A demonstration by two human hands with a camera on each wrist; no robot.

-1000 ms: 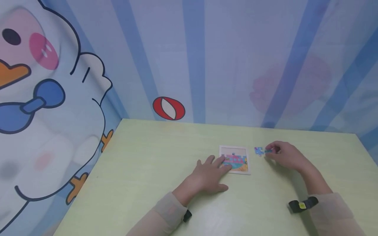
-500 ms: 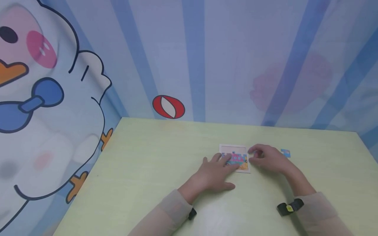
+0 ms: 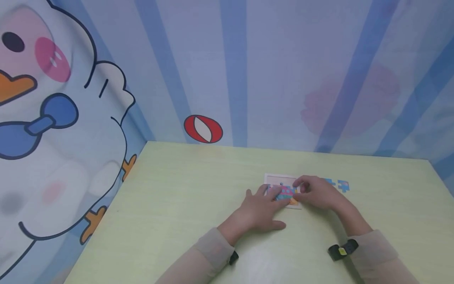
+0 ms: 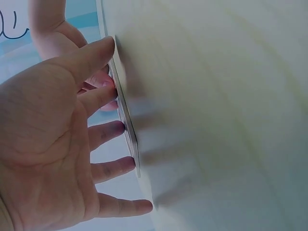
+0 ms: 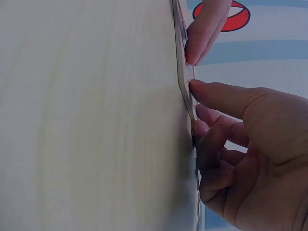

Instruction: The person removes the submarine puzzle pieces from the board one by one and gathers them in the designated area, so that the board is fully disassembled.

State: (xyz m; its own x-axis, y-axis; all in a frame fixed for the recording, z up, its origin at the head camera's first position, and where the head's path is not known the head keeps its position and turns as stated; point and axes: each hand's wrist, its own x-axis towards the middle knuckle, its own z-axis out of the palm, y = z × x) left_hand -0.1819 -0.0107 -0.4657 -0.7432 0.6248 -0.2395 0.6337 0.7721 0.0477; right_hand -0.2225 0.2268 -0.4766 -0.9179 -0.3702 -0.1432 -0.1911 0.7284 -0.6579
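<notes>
A small square puzzle board with a colourful picture lies flat on the pale green table. My left hand rests on the board's left edge with straight, spread fingers. My right hand is over the board's right side. Its fingers are curled and touch the board's edge. It seems to pinch a small puzzle piece there, mostly hidden under the fingers. Two loose blue pieces lie on the table just right of that hand.
Cartoon-printed walls stand close on the left and behind the table, with a red and white ball drawn at the back edge. The table's left edge runs along the left wall. Both forearms wear beige sleeves and dark wrist straps.
My right hand moved left from the loose blue pieces to the board's right side, carrying a small piece. The left hand slid slightly further onto the board's left edge.
</notes>
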